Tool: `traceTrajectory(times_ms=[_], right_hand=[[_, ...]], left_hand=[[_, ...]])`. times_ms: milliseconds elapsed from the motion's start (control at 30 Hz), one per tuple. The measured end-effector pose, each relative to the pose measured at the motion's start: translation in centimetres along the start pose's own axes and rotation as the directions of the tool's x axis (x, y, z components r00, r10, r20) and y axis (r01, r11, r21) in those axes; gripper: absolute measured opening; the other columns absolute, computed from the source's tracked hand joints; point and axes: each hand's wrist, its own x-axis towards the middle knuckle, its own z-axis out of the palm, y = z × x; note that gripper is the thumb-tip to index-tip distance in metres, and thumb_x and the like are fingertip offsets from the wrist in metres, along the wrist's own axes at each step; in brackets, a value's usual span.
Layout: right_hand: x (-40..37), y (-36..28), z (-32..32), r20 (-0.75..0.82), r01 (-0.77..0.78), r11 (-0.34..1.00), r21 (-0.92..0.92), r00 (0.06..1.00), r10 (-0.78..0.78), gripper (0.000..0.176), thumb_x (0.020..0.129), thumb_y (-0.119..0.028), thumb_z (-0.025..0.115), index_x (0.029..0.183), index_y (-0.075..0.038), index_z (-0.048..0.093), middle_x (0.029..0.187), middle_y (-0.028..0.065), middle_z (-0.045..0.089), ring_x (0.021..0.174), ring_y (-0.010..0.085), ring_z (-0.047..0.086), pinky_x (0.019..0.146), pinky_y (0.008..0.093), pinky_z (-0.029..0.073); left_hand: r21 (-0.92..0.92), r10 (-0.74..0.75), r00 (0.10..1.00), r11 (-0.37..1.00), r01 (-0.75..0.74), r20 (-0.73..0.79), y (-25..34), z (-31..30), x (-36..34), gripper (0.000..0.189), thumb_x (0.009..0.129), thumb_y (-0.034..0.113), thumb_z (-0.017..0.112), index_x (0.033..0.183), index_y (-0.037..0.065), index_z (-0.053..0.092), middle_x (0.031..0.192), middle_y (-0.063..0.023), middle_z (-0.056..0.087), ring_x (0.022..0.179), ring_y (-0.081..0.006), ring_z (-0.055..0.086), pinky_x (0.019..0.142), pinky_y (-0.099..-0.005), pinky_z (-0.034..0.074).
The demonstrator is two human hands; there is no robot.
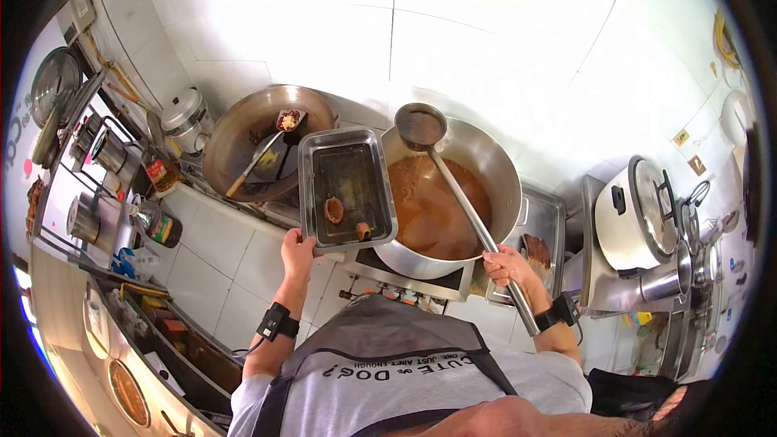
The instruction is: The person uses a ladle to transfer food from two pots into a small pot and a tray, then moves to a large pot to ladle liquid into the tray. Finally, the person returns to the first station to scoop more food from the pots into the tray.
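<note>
My left hand (298, 252) grips the near left corner of a rectangular metal tray (307, 194). Inside the tray are a little liquid and two brown pieces of food (333, 210). The tray's right side overlaps the rim of a large metal pot (506, 170), which holds brown broth (441, 206). My right hand (508, 265) is closed around the long handle of a ladle (421, 125). The ladle's bowl, with dark liquid in it, is at the pot's far rim, and its handle slants across the pot toward me.
Left of the tray is a wok (218, 154) with a wooden-handled spatula (259, 162) in it. A burner stove (405, 279) supports the pot. At right are a metal tray with a brush (537, 249) and a white rice cooker (623, 214). Bottles (158, 170) line the left shelf.
</note>
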Motion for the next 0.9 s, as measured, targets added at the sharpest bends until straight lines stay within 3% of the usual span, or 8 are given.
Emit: traceTrajectory(times_ms=[900], right_hand=[[0.7,-2.8,-3.5,-0.009,-0.048,0.998,0.031,0.999,0.049,0.014,0.089,-0.013,0.058,0.081,-0.011,0.047,0.057,-0.0058,0.037,0.037,0.0017,0.031,0.03,0.019,0.023]], left_hand=[[-0.01,-0.049,0.996,0.999,0.048,-0.072,-1.2,5.7,3.1,0.009,0.083,0.001,0.056,0.091,0.0,0.053,0.08,-0.0054,0.056,0.065,-0.0138,0.056,0.055,-0.0304,0.052]])
